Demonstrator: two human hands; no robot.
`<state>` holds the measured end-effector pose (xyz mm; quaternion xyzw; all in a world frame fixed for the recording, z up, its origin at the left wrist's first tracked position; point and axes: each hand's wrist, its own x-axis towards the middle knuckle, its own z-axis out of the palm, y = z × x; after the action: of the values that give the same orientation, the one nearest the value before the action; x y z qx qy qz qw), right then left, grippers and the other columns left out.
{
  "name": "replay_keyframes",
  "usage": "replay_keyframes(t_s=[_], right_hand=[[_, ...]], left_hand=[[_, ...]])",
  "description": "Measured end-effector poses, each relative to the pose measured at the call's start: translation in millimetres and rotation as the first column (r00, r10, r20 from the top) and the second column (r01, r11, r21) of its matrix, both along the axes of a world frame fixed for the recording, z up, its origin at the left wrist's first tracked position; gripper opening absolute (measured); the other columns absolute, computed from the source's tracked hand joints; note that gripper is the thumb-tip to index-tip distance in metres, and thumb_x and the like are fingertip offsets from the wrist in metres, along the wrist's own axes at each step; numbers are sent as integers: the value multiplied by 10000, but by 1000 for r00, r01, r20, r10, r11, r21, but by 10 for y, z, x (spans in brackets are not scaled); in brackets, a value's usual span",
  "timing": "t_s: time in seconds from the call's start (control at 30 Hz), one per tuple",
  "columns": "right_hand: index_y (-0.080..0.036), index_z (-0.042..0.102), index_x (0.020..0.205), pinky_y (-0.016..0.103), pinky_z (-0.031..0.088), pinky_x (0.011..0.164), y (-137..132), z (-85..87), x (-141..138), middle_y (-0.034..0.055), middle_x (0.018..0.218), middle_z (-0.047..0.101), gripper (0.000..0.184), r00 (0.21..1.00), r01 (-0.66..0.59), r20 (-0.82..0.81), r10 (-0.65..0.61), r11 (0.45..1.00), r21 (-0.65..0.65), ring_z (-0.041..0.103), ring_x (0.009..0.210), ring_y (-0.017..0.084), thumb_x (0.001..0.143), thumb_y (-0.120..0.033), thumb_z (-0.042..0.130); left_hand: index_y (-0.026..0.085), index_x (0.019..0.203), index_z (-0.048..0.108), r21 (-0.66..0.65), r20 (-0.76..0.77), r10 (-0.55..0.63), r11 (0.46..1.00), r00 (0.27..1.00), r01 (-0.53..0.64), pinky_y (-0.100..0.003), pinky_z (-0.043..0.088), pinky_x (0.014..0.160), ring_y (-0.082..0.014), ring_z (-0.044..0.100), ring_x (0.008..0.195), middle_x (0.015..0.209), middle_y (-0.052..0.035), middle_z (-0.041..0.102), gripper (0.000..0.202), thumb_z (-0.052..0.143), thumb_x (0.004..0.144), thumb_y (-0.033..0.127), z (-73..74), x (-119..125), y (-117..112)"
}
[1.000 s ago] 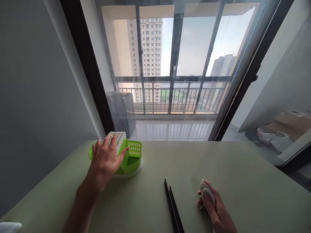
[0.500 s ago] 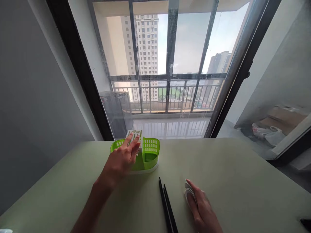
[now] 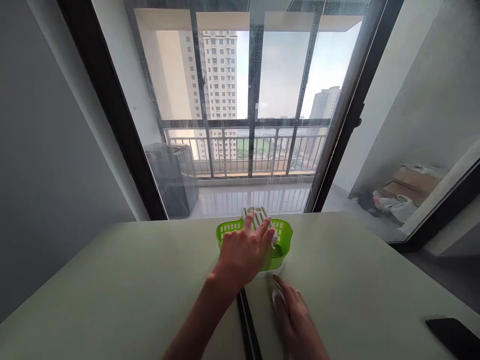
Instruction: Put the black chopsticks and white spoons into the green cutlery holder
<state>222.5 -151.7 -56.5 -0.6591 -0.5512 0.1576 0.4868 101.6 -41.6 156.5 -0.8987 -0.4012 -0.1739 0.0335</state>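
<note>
A green slotted cutlery holder (image 3: 283, 235) with a white centre block (image 3: 255, 216) and white base stands on the pale green table (image 3: 112, 280), at the far middle. My left hand (image 3: 243, 250) rests on it, fingers curled over the white block and near wall. My right hand (image 3: 296, 320) lies low on the table just in front, fingers closed round white spoons (image 3: 276, 296). A pair of black chopsticks (image 3: 247, 325) lies on the table between my two forearms, partly hidden by the left one.
A black phone (image 3: 453, 336) lies at the table's right front corner. Behind the table is a large glass sliding door (image 3: 255, 100) with a balcony railing. Grey wall stands to the left; bags and boxes sit on the floor at right.
My left hand has slid the green holder to the right, from the table's left to its middle. My right hand with the spoons has moved closer to the holder.
</note>
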Motion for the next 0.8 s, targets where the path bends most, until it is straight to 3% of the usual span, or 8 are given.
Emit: replay_keyframes(t_s=[0.17,0.27,0.33,0.47,0.53,0.6,0.67,0.8], right_hand=[[-318,578,1386,405,501,1004,-49,-55,-12,68,1258,693,389,1000,-2,15,2,1000,1,634,1168,262,1035,-402,435],[-331,571,1385,398,505,966,-81,-36,-34,66,1217,695,384,998,48,28,-49,999,20,636,1135,264,1036,-396,426],[-324,566,1380,404,502,947,-93,-10,-40,74,1211,690,381,998,46,43,-47,999,14,631,1117,272,1038,-394,416],[-318,563,1361,404,508,895,-112,-9,-30,85,1184,681,365,994,0,106,3,1000,-29,636,1061,274,1033,-377,413],[-322,567,1344,405,509,877,-127,-43,-28,83,1163,678,358,989,24,143,-21,1000,-20,642,1037,270,1033,-358,394],[-327,565,1333,417,507,885,-141,-83,-29,79,1159,676,353,984,49,170,-49,999,2,642,1037,269,1030,-345,385],[-331,557,1330,434,506,905,-150,-117,-26,75,1160,677,347,981,52,187,-54,999,16,641,1046,272,1023,-342,395],[-327,551,1332,460,503,932,-158,-148,-8,83,1180,678,349,977,47,207,-48,999,6,637,1072,283,1017,-344,403]], left_hand=[[347,1550,434,-18,129,-93,995,987,96,-385,584,858,-239,728,1034,1581,-123,472,512,242,1090,465,-171,-152,-32],[271,1457,528,121,344,-142,987,928,107,-470,474,1071,-272,578,1272,1483,-136,533,453,287,1084,359,-457,-459,-43],[251,1341,576,179,528,-207,975,824,131,-454,454,1089,-248,542,1280,1382,-130,557,418,262,1065,260,-721,-713,-75],[225,1118,615,-110,661,-43,982,749,153,-354,519,910,-217,607,1050,1121,-85,618,272,359,1037,271,-1211,-1097,-158],[208,949,616,-332,679,102,926,727,179,-284,488,700,-174,578,767,845,-26,601,293,373,1039,345,-1364,-1153,-188],[203,869,589,-536,671,256,816,696,216,-247,365,548,-135,421,562,608,48,433,363,354,1041,421,-1446,-1131,-208],[199,845,580,-636,647,328,730,689,250,-242,283,518,-120,317,525,562,77,314,380,356,1029,445,-1473,-1075,-223],[181,919,634,-635,582,277,742,765,214,-246,267,553,-116,325,567,610,72,353,237,445,963,317,-1441,-996,-276]])
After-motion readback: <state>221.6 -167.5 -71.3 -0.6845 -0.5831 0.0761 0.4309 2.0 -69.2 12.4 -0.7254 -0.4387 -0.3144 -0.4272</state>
